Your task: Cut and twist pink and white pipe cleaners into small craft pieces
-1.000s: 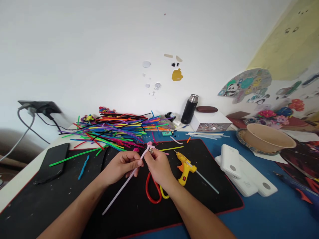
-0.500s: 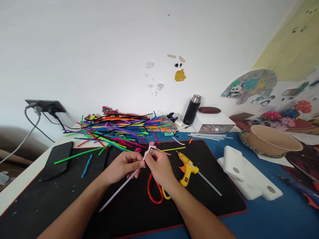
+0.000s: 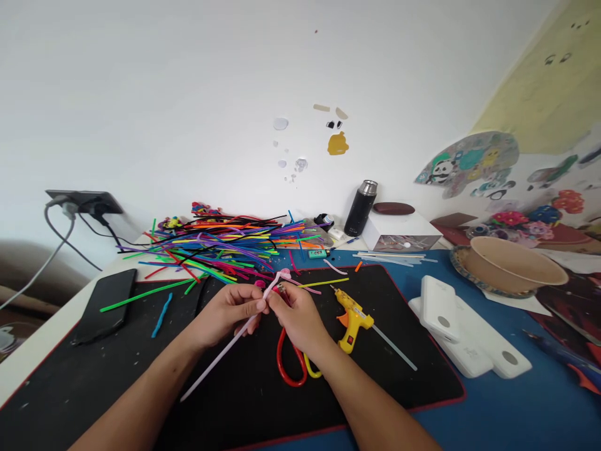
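My left hand pinches a pale pink pipe cleaner between thumb and fingers. Its long free end slants down toward the lower left of the black mat. At the upper end, the pipe cleaner bends over and meets a small pink coil. My right hand, fingers closed, grips the same pipe cleaner close to the left fingertips. Metal shows just behind the right fingers, partly covered. Under the right hand, red and yellow looped handles rest on the mat; what they belong to is mostly hidden. A magenta coil lies behind my left fingers.
A yellow glue gun with a clear glue stick lies right of my hands. Loose pipe cleaners pile up at the back left. A phone is at left. White power banks, a bowl and a black bottle stand rightward.
Both hands have shifted slightly, and the upper part of the pink pipe cleaner now bends over more visibly above the fingers. Its free end has swung a little to the left.
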Demonstrator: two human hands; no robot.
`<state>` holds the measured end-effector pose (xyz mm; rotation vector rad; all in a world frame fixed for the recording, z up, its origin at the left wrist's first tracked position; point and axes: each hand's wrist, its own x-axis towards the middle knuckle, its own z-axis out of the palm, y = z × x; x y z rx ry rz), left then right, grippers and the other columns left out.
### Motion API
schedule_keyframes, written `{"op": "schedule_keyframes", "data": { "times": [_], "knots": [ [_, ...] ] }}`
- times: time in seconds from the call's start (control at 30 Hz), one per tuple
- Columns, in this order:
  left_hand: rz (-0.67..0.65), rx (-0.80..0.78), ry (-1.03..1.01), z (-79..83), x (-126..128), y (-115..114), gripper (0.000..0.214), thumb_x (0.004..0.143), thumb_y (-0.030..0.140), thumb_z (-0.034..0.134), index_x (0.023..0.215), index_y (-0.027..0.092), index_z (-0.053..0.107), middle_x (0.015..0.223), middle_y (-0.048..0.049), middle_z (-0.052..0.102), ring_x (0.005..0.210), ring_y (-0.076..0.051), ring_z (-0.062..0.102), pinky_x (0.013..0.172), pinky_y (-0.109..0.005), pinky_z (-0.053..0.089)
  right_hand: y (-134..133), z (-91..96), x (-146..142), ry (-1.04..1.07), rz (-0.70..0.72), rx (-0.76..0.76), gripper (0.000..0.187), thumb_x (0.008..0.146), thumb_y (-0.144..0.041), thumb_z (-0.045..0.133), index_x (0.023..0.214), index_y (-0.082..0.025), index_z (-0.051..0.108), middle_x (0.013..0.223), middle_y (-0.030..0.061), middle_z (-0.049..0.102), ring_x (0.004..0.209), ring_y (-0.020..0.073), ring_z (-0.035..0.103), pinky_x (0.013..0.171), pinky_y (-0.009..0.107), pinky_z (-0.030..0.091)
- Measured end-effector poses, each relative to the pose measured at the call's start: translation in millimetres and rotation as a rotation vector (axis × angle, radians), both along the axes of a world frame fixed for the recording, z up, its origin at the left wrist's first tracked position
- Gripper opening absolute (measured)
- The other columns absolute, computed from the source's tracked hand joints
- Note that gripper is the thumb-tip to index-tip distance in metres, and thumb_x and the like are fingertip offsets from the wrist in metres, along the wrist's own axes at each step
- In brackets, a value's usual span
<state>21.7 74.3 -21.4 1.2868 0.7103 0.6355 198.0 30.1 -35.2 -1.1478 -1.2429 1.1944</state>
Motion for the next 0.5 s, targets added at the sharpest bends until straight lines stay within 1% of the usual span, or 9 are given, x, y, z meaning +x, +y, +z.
{"op": "schedule_keyframes", "data": {
  "times": [0.1,0.2,0.27,0.37,0.5],
  "knots": [
    [-0.001,-0.004,-0.007,-0.8,0,0,0.047,0.080,0.057,0.084,0.069,0.015,0.065,0.048,0.0015,0.060,0.038,-0.008,0.047,0.039,-0.018,0.028,2,-3.9,-1,0.024,-0.032,-0.023,0.034,0.091,-0.051,0.068,0.077,-0.021,0.061,0.060,-0.0062,0.046,0.052,0.0111,0.037,0.049,0.024,0.027],
    [0.019,-0.002,-0.025,-1.0,2,0,0.045,0.081,0.055,0.084,0.071,0.015,0.066,0.050,0.0006,0.063,0.038,-0.007,0.046,0.038,-0.017,0.027,4,-4.9,-1,0.074,-0.076,-0.048,0.036,0.089,-0.053,0.070,0.077,-0.021,0.059,0.057,-0.0074,0.043,0.049,0.0104,0.034,0.047,0.024,0.025],
    [0.047,-0.008,-0.043,-0.8,3,0,0.043,0.081,0.054,0.084,0.076,0.014,0.068,0.052,-0.0004,0.066,0.038,-0.007,0.047,0.037,-0.016,0.028,5,-2.8,0,0.144,-0.085,-0.070,0.038,0.087,-0.055,0.071,0.077,-0.022,0.057,0.056,-0.0087,0.040,0.047,0.0098,0.031,0.046,0.024,0.024],
    [0.075,-0.043,-0.067,-0.7,6,0,0.043,0.080,0.054,0.085,0.082,0.014,0.071,0.056,-0.0018,0.069,0.037,-0.008,0.050,0.035,-0.017,0.034,5,3.3,0,0.276,-0.067,-0.115,0.041,0.085,-0.058,0.073,0.079,-0.022,0.056,0.055,-0.0108,0.036,0.046,0.0083,0.027,0.044,0.024,0.021],
    [0.034,-0.122,-0.087,-0.6,8,-1,0.044,0.079,0.054,0.086,0.084,0.014,0.070,0.059,-0.0033,0.072,0.037,-0.011,0.056,0.032,-0.017,0.039,3,9.2,-1,0.362,-0.044,-0.130,0.042,0.082,-0.058,0.077,0.082,-0.021,0.056,0.055,-0.0117,0.036,0.045,0.0068,0.025,0.043,0.023,0.018]
  ]
}}
